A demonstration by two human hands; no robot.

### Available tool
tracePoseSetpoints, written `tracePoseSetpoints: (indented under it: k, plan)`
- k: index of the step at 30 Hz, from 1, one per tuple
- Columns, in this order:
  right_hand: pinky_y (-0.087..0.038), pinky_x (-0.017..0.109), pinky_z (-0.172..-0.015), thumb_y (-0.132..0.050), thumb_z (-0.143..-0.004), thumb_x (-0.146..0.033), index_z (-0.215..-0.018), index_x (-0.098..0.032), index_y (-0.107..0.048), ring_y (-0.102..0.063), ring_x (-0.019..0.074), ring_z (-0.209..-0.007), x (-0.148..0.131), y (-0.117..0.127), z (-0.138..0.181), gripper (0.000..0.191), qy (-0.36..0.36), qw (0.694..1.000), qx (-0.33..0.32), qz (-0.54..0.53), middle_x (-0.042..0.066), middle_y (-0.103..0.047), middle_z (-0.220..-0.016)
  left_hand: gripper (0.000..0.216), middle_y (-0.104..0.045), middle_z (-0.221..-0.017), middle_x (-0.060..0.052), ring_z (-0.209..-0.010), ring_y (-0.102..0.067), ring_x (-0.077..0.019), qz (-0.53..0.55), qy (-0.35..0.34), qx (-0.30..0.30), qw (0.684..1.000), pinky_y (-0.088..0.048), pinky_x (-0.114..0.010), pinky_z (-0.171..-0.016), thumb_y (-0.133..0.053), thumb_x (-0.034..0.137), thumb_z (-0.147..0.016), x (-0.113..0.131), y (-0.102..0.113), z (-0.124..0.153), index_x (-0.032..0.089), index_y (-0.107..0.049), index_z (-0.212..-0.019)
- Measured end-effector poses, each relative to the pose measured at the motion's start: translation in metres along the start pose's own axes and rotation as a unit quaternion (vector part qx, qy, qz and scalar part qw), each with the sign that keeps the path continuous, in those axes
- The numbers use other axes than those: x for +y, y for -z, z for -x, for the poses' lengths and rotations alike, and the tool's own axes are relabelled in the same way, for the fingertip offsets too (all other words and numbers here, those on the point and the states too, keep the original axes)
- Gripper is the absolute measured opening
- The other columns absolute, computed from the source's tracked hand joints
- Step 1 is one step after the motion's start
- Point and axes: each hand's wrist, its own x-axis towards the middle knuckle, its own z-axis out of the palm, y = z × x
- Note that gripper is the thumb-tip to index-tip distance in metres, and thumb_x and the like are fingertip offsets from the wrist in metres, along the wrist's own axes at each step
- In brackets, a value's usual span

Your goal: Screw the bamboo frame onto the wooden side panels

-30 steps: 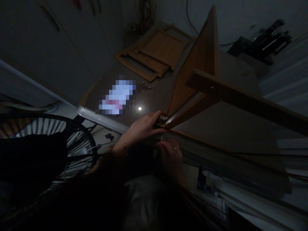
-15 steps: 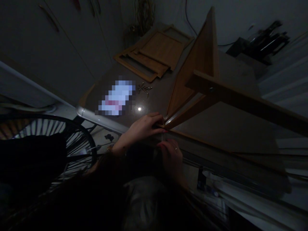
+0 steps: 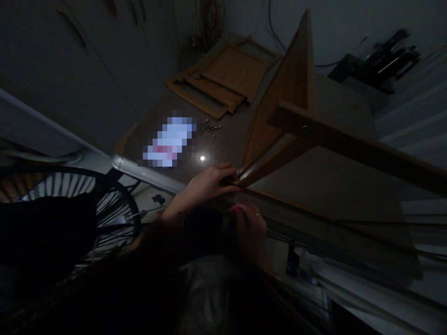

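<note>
My left hand (image 3: pixel 212 180) is closed around the near lower corner of a wooden frame (image 3: pixel 275 160), where a panel and rails meet at the table edge. Just below it, my right hand (image 3: pixel 252 225) pinches a thin metal rod (image 3: pixel 235 197), which looks like a hex key. The rod points up toward the corner under my left fingers; its tip is hard to make out in the dim light. An upright wooden panel (image 3: pixel 284 77) rises from that corner. A long wooden rail (image 3: pixel 352 146) with a round metal fastener crosses to the right.
Several screws (image 3: pixel 210 128) lie loose on the table (image 3: pixel 230 135), beside a lit phone (image 3: pixel 170 142) with a blurred screen. Flat wooden panels (image 3: pixel 230 70) are stacked farther back. A black object (image 3: pixel 387 65) stands at the far right, and a black corded chair (image 3: pixel 129 200) at the left.
My right hand has turned slightly and shifted a little to the right, and the thin metal rod has tilted with it. The left hand and wooden frame stay nearly where they were.
</note>
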Motion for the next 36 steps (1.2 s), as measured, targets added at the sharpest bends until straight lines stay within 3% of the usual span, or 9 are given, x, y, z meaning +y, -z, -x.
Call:
tracePoseSetpoints:
  k: [28,36]
  plan:
    - [-0.051,0.033,-0.084,-0.047,-0.096,-0.023,-0.085,-0.024,-0.065,-0.064,0.0169,-0.086,-0.0009,-0.0009,-0.0003,0.021,0.008,1.0,0.017,0.003,0.001,-0.07,-0.082,0.023,-0.059,-0.086,-0.001,-0.076,-0.058,-0.0113,0.021,0.004,-0.001,1.0,-0.041,-0.025,-0.062,-0.057,0.041,-0.091,0.0045,0.0043,-0.0003,0.019,-0.065,-0.087]
    - [-0.051,0.032,-0.084,-0.045,-0.097,-0.025,-0.084,-0.023,-0.066,-0.065,0.0159,-0.083,-0.0053,0.0005,-0.002,0.025,-0.023,0.999,0.032,0.002,0.001,-0.071,-0.082,0.022,-0.058,-0.086,-0.001,-0.075,-0.058,-0.0109,0.017,0.003,0.003,1.0,-0.041,-0.025,-0.062,-0.058,0.04,-0.091,0.0016,0.003,0.0005,0.019,-0.065,-0.088]
